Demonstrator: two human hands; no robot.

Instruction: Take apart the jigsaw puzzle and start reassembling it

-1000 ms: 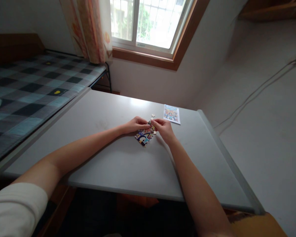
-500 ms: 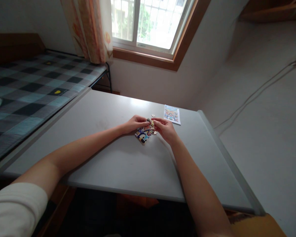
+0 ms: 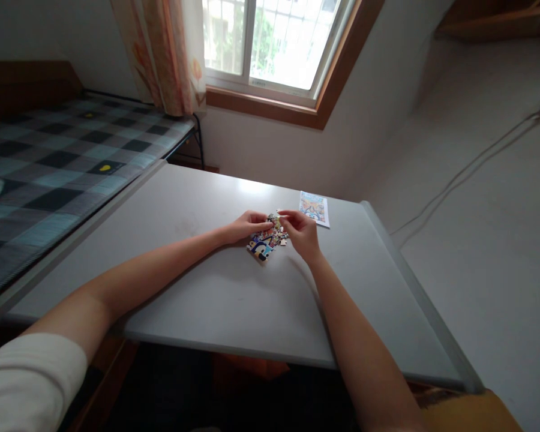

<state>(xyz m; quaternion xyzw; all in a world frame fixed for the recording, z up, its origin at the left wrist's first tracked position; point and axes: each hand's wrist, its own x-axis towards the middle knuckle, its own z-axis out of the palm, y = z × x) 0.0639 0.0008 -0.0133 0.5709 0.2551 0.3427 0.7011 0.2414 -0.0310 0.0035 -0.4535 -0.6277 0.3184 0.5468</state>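
Note:
A partly joined jigsaw puzzle with a colourful cartoon print lies on the grey table, a blue and white figure at its near corner. My left hand is closed at its left edge, thumb and fingers gripping the upper part. Over the puzzle's far right side, my right hand is pinched; whatever sits between its fingertips is too small to make out. A loose puzzle piece lies by the puzzle's right edge, below the right fingers.
A printed picture sheet lies just beyond my right hand. Left of the table stands a bed with a checked mattress. A curtain and a window are behind, and a cable hangs along the right wall.
My right hand has lifted slightly up and away from the puzzle, its fingers now covering most of the loose piece at the far side. My left hand stays in place.

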